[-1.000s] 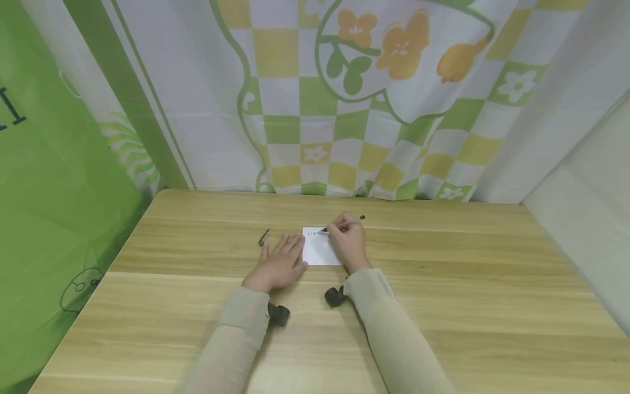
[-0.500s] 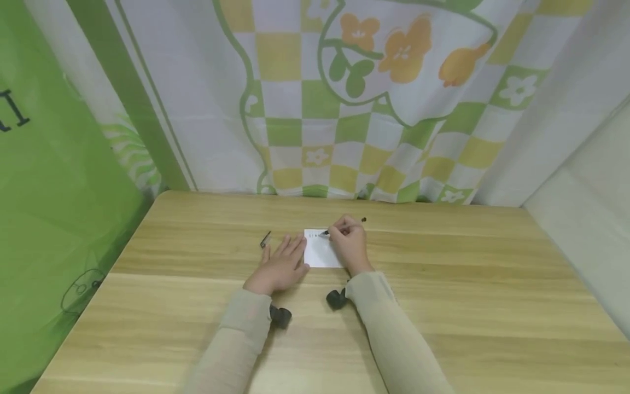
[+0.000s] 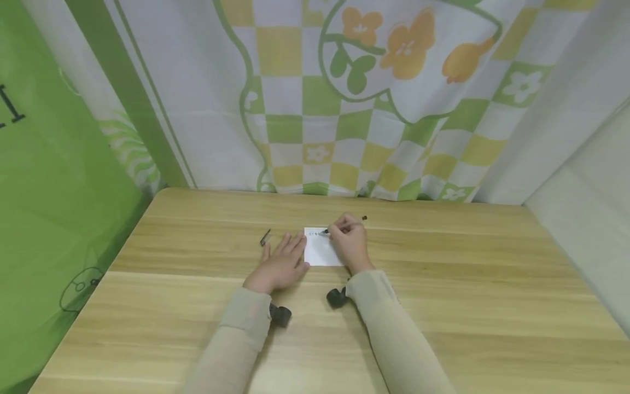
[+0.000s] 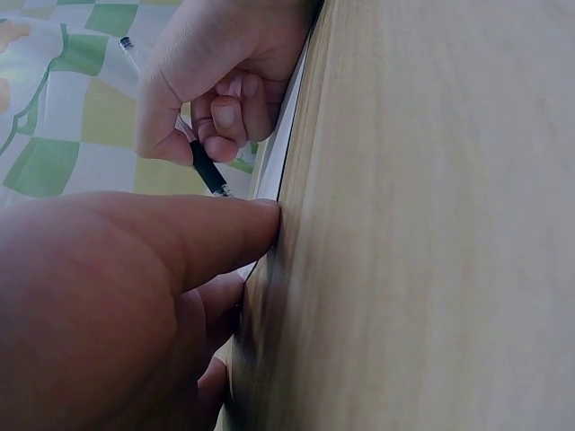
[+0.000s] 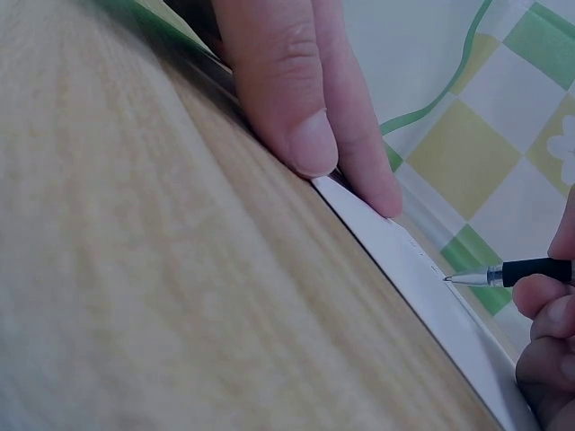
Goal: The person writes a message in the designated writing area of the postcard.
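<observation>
A small white sheet of paper lies on the wooden table between the hands, with a short row of dark marks along its top. The left hand lies with fingers spread, and its thumb and fingertips touch the sheet's left edge. In the right hand a pen with a black grip is pinched between thumb and fingers. Its metal tip meets the paper at the end of the marks, as the right wrist view shows. Left of the sheet, near the left fingertips, lies a small dark-and-clear piece like a pen cap.
The wooden table reaches back to a checked, flowered curtain. Green cloth hangs along the left side. Black wrist cameras are strapped at both sleeves, close above the tabletop.
The pen tip has shifted very slightly along the top row of marks. Both hands and the sheet stay nearly in place, while the head view moves a little.
</observation>
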A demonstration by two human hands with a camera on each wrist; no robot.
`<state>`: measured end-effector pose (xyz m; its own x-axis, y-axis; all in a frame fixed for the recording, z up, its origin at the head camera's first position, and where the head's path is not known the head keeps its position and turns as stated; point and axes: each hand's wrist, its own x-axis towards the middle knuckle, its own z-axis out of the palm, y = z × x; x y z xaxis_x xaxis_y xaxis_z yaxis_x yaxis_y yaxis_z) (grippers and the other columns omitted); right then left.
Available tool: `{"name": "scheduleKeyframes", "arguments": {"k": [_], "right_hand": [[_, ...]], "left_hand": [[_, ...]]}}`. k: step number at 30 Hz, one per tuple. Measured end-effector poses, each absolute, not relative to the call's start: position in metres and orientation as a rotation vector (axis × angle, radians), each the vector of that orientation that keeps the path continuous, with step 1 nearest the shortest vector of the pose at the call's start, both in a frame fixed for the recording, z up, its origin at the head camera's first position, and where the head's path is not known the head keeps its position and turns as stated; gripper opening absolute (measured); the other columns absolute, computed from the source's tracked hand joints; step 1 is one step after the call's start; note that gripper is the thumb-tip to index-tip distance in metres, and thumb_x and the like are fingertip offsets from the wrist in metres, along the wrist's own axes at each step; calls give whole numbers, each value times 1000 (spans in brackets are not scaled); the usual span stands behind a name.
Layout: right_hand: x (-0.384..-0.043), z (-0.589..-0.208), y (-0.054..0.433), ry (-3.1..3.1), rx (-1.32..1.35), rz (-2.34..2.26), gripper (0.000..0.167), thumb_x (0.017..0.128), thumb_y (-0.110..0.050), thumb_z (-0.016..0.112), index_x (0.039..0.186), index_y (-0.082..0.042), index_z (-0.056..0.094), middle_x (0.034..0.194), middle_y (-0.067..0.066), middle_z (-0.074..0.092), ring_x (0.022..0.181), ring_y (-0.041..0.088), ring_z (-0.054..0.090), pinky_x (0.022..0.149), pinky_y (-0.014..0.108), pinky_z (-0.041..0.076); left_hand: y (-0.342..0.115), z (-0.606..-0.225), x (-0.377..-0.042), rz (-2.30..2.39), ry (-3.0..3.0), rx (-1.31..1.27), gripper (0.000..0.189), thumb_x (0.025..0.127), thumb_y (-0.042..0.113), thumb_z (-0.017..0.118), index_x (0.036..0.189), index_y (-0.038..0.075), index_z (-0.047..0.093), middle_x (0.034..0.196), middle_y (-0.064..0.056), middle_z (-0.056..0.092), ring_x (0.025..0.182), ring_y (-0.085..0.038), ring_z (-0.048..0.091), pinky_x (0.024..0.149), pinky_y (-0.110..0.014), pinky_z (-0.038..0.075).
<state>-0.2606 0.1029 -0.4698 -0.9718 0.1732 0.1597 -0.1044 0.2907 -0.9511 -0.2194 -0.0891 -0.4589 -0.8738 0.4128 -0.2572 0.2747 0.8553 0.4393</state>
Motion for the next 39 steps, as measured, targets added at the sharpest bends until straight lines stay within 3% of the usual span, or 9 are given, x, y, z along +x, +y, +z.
{"name": "scheduleKeyframes", "arguments": {"k": [14, 22, 39], "right_hand": [[-262, -472, 107, -2319, -26, 1724, 9, 82, -7, 63, 73, -6, 63, 87, 7, 60, 88, 20, 52, 77, 32, 42], [-261, -471, 105, -2316, -29, 1742, 6, 82, -8, 63, 75, -7, 63, 86, 8, 61, 77, 21, 57, 69, 32, 45], [-262, -472, 104, -2311, -53, 1736, 7, 82, -6, 62, 75, -6, 61, 85, 8, 61, 70, 20, 60, 65, 29, 46]], "left_hand": [[-88, -459, -220, 577, 2676, 525, 70, 108, 47, 39, 164, 17, 10, 169, 3, -1, 155, -24, -7, 117, -66, -11], [-89, -460, -221, 551, 2679, 509, 69, 108, 47, 38, 164, 18, 9, 169, 5, -2, 155, -23, -7, 117, -65, -12], [-89, -457, -218, 560, 2679, 525, 69, 108, 45, 38, 164, 16, 9, 169, 3, -2, 155, -25, -7, 117, -65, -13]]}}
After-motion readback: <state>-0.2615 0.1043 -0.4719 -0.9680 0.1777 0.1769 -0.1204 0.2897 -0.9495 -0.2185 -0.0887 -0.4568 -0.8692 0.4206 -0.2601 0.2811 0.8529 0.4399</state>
